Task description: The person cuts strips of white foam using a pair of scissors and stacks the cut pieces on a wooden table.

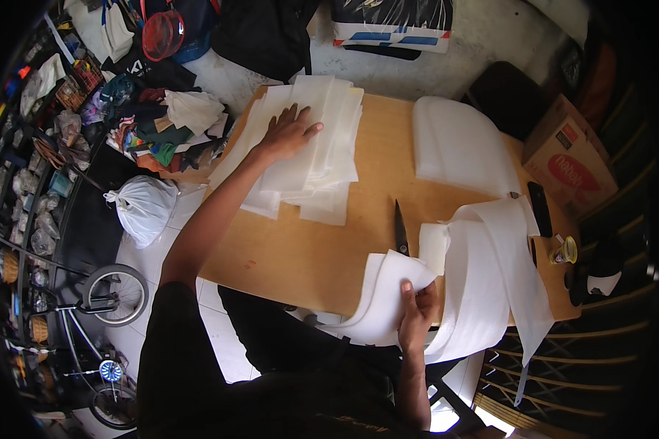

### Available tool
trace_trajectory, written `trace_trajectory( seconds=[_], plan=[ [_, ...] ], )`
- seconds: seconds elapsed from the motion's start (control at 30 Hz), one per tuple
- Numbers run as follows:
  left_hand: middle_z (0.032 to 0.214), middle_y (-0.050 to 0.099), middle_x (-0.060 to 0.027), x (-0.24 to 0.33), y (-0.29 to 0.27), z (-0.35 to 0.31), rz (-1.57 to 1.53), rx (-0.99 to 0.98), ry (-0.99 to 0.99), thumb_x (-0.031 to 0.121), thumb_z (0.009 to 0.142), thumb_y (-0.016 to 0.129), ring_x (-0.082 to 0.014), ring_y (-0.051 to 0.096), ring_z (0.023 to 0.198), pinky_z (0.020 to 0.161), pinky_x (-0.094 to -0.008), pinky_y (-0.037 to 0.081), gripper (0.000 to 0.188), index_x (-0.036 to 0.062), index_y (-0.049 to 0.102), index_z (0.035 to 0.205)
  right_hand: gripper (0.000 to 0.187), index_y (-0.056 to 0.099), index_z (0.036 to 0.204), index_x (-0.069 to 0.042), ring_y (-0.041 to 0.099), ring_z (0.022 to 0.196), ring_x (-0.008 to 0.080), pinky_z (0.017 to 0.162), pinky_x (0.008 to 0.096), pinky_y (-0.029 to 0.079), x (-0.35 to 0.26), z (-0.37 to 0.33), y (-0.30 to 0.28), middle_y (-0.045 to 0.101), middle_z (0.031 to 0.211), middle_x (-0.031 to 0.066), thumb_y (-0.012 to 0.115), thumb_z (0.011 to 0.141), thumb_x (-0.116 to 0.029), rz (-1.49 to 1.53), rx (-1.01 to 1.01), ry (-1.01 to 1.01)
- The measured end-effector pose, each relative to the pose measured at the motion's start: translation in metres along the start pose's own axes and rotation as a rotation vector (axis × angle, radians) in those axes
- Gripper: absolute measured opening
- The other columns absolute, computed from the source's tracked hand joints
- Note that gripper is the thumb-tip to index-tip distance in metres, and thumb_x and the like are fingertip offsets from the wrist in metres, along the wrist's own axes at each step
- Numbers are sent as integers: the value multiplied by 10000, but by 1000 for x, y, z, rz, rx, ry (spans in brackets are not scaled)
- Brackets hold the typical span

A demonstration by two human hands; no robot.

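Observation:
My left hand [288, 134] lies flat, fingers spread, on a loose stack of white translucent sheets [331, 162] at the far left of the wooden table. Near the front edge, my right hand [419, 307] grips curved white foam sheets [379, 293], thumb on top and fingers partly hidden. These sheets droop over the edge. Just beyond them lie scissors [400, 225], their dark blades pointing away and their handles covered. Right of that hand, long white strips [483, 263] hang over the table's front. A small white roll [433, 247] sits beside them.
A rounded stack of white foam [461, 143] lies at the far right of the table [293, 249]. Beyond the right edge stands a cardboard box [570, 157]. A yellow-rimmed cup [564, 250] is near that edge. Left on the floor are a white bag [143, 208] and a small bicycle [88, 322].

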State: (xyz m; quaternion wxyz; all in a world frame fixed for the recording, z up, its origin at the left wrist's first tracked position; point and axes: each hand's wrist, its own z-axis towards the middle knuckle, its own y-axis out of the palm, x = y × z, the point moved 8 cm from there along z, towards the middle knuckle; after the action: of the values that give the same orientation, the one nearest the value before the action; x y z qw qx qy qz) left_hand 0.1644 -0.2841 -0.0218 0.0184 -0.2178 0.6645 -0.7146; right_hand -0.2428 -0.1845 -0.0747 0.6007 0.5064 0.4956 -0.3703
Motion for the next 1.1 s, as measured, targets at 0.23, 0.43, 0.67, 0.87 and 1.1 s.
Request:
trace_trajectory(
  seconds=[0.23,0.43,0.67,0.87,1.1],
  plan=[
    [1546,131,-297,-9,24,-38,-302,150,-10,616,978,240,-430,89,1452,1176,-523,35,806,17,157,1512,370,528,1241,58,586,1047,152,942,285,425,1,4,8,641,1139,111,628,934,-124,27,-84,26],
    [1517,224,-302,20,-12,-70,-252,342,52,529,1008,295,-413,164,1439,1174,-496,118,714,-44,320,1433,391,525,1254,59,591,1050,161,935,281,426,-6,1,7,645,1131,113,638,931,-130,92,-63,30],
    [1246,593,-182,151,5,-239,-1237,-235,114,418,1023,422,-238,537,1213,1035,-324,377,545,-40,501,1308,372,537,1226,52,602,1016,151,908,276,442,-39,-12,22,651,1105,117,653,929,-139,103,-70,-6],
    [968,661,-49,153,48,-283,-1220,-203,-81,209,1006,538,-62,569,864,782,-214,459,316,-71,615,1131,344,548,1212,41,605,1005,152,898,284,451,-36,-20,25,655,1099,111,661,919,-100,93,-86,11],
    [1013,678,-90,122,1,-277,-1372,199,-29,145,962,609,-94,612,913,810,-236,484,301,-81,603,1161,314,602,1161,53,593,936,113,847,246,440,-27,-20,10,663,1035,62,656,933,-157,50,79,-103]
  ],
)
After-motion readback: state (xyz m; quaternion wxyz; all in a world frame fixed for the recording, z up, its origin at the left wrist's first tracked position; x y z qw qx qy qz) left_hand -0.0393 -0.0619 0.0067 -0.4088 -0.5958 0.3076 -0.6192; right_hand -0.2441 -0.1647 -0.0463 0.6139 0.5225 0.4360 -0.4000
